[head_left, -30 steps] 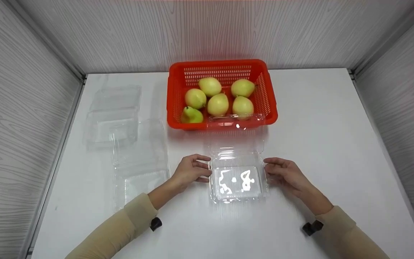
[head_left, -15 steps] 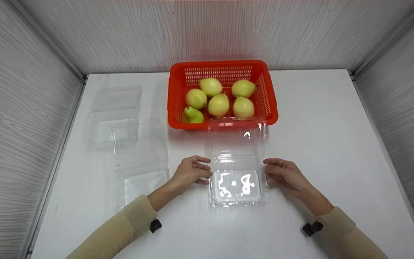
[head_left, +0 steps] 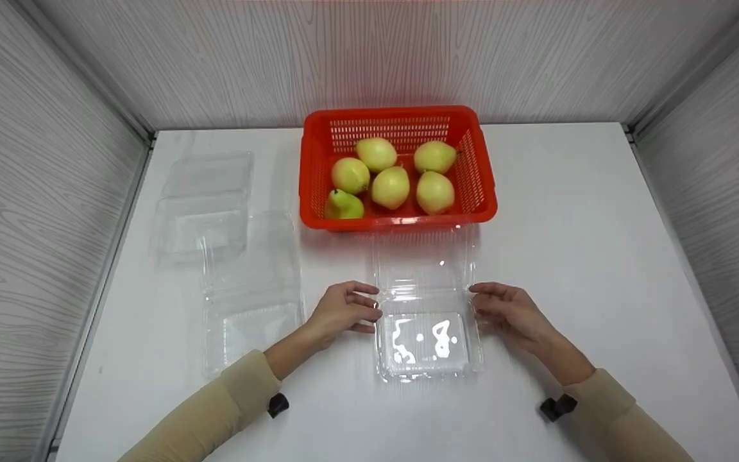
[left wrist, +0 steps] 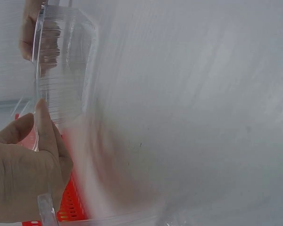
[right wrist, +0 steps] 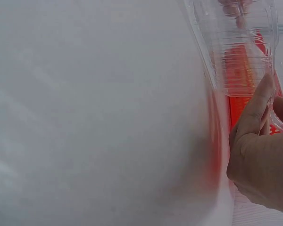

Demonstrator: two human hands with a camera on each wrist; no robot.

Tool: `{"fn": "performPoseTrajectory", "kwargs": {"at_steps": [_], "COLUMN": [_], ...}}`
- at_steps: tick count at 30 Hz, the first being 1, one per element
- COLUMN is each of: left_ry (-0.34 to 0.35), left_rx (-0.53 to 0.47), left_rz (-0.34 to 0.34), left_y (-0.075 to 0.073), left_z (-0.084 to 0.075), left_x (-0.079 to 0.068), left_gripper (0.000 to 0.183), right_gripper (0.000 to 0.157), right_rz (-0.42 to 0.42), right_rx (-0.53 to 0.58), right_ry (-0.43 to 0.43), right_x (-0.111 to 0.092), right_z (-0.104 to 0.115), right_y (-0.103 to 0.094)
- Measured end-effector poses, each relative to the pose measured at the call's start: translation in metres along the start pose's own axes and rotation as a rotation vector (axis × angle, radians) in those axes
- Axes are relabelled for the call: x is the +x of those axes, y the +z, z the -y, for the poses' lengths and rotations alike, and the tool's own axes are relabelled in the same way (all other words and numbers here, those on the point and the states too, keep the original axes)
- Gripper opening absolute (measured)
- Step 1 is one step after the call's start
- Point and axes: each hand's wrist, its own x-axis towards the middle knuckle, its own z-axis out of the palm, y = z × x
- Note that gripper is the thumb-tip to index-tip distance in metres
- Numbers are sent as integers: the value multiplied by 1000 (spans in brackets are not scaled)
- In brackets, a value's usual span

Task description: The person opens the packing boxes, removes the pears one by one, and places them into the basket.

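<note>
An opened clear plastic clamshell container lies between both hands in the head view, its lid side folded back toward the red basket. My left hand holds its left rim near the hinge. On the opposite rim is my right hand, at about the same height. In the left wrist view, thumb and fingers pinch the edge of the container from both sides. The right wrist view shows a similar pinch on the container, which hangs close over the white surface. No fruit is inside it.
A red plastic basket with several yellow-green pears stands at the back centre. More opened clear containers, one nearer and one farther, lie on the left of the white table. Wood-grain panels enclose the back and sides.
The clamshell has shifted toward the person, its lid edge dropping from over the pears to the basket's front rim. The left hand has come slightly nearer; the right hand hardly moved.
</note>
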Motion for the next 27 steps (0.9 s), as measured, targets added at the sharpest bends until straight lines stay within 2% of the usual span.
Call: {"fn": "performPoseTrajectory", "kwargs": {"at_steps": [11, 18, 27], "left_ry": [-30, -17, -28], "left_rx": [6, -17, -31], "left_rz": [43, 74, 73], "left_y": [1, 1, 0], "left_z": [3, 5, 8], "left_x": [-5, -9, -7], "left_gripper": [48, 49, 48], "right_gripper": [34, 28, 26], "right_rz": [31, 84, 119], "right_rx": [-33, -29, -29], "right_ry": [-6, -9, 1], "right_x": [-3, -6, -6], "right_z": [-1, -2, -4], "right_y": [1, 0, -2]}}
